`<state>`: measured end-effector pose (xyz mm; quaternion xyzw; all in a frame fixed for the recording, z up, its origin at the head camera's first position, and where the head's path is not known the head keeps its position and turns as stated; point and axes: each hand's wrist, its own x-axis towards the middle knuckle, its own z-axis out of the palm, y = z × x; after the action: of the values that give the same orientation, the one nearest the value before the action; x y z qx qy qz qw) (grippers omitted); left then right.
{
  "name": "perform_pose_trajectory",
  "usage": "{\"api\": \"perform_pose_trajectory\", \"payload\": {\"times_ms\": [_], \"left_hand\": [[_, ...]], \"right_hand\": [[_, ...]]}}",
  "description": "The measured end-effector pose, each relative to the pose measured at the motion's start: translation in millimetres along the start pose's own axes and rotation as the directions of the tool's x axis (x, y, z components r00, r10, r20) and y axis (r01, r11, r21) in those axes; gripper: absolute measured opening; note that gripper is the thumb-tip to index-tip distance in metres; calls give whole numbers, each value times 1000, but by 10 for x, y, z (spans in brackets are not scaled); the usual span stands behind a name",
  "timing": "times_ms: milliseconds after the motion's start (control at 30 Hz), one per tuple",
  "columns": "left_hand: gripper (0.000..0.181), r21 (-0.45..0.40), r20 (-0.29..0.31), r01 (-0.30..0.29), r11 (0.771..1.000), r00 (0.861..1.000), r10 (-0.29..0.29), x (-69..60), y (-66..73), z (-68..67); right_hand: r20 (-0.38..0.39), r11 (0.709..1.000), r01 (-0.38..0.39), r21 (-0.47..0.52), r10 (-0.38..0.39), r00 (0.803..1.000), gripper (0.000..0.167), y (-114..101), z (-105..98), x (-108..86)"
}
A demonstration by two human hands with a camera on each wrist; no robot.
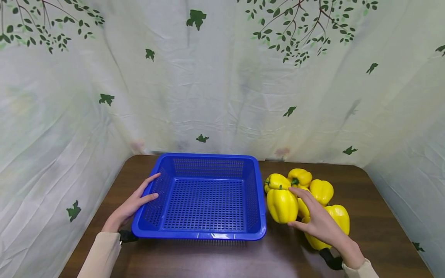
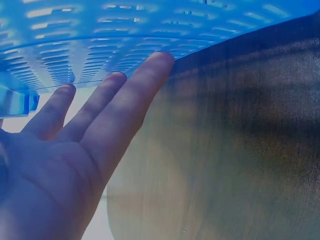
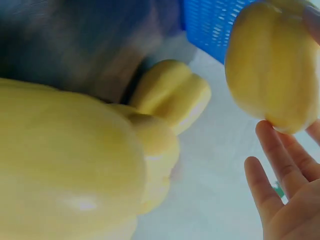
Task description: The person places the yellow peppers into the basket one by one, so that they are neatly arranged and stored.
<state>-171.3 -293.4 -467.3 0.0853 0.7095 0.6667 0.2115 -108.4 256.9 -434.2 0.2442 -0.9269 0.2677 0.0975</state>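
Note:
My left hand (image 1: pixel 130 204) grips the left side of a blue perforated plastic basket (image 1: pixel 208 234), thumb and forefinger over its rim. In the left wrist view, other fingers of the left hand (image 2: pixel 65 160) lie along the outer side of the basket (image 2: pixel 165 25). Just right of the basket, my right hand (image 1: pixel 318 220) holds a yellow bell pepper (image 1: pixel 282 205) upright between thumb and fingers. In the right wrist view, fingertips of the right hand (image 3: pixel 292 185) touch one end of this pepper (image 3: pixel 272 70). No peppers lie in the basket.
Several more yellow bell peppers (image 1: pixel 321 192) are grouped on the brown wooden table (image 1: pixel 368 216), behind and beneath the right hand. A pale cloth (image 1: pixel 222 85) printed with leaves and branches hangs around the back and sides.

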Motion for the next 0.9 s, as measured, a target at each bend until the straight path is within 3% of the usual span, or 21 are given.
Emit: {"api": "perform_pose_trajectory", "payload": {"times_ms": [367, 600, 900], "left_hand": [[66, -22, -5, 3, 1000, 1000, -3, -6, -11, 4], [66, -24, -14, -6, 1000, 1000, 5, 2, -22, 29], [67, -30, -17, -20, 999, 1000, 19, 8, -25, 40]], "right_hand": [[-14, 996, 51, 73, -50, 999, 91, -197, -24, 267], [-17, 982, 114, 148, -112, 994, 92, -342, 62, 517], [17, 965, 137, 222, -144, 989, 89, -551, 209, 823]]}}
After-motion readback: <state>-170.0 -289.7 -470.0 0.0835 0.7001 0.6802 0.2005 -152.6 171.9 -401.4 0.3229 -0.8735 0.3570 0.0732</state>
